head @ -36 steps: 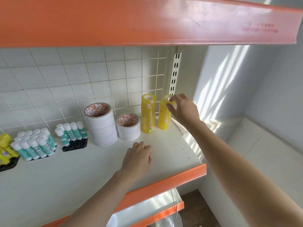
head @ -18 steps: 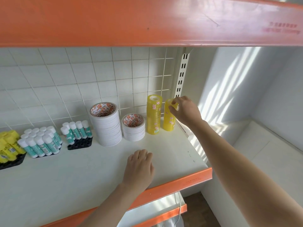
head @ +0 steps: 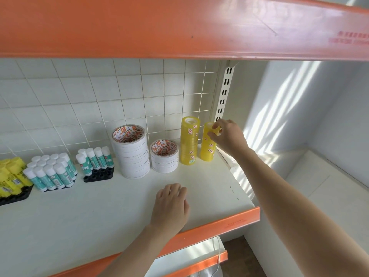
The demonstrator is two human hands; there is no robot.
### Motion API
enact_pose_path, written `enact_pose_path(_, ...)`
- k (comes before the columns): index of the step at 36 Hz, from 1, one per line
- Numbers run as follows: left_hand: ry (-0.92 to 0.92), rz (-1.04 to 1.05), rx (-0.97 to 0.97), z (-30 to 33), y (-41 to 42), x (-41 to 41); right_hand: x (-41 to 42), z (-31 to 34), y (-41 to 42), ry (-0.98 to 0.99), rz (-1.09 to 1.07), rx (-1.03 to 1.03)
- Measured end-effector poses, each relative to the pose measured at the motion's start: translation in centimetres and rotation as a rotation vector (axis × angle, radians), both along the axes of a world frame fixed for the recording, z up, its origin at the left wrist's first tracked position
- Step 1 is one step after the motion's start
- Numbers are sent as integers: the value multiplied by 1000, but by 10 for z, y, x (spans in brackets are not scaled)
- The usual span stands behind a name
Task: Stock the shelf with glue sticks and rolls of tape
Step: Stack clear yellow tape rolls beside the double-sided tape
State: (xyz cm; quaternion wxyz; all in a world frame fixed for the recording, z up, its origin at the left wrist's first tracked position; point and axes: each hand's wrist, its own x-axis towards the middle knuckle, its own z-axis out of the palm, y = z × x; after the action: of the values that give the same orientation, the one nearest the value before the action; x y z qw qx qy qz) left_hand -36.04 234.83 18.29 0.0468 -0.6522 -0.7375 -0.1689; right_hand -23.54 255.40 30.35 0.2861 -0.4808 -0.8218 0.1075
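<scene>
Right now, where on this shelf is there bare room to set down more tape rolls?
The white shelf board is bare along the front, left of the left hand and before the glue stick trays. A smaller patch lies right of that hand. The back row is crowded: white tape stacks, yellow tape stacks, the right hand gripping the rightmost.

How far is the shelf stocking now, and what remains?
Done: glue sticks stand in black trays at the left, and two white tape stacks and one yellow stack stand on the shelf. In hand: the right hand grips the top of a second yellow stack, while the left hand rests on the shelf. Left: the partly filled tray has open holes.
</scene>
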Motion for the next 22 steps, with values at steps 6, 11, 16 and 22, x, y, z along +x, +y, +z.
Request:
enact_pose_path(6,-8,4,4,0,0,0,0,1,1,-16,2,-13)
enact_pose_path(11,-6,-1,-2,0,0,1,0,0,-1,-28,-15,-8)
enact_pose_path(16,-10,-3,-25,4,-1,1,0,-1,-3,-51,-10,2)
enact_pose_path(22,29,-30,-116,12,-1,-1,2,-1,-13,-84,5,23)
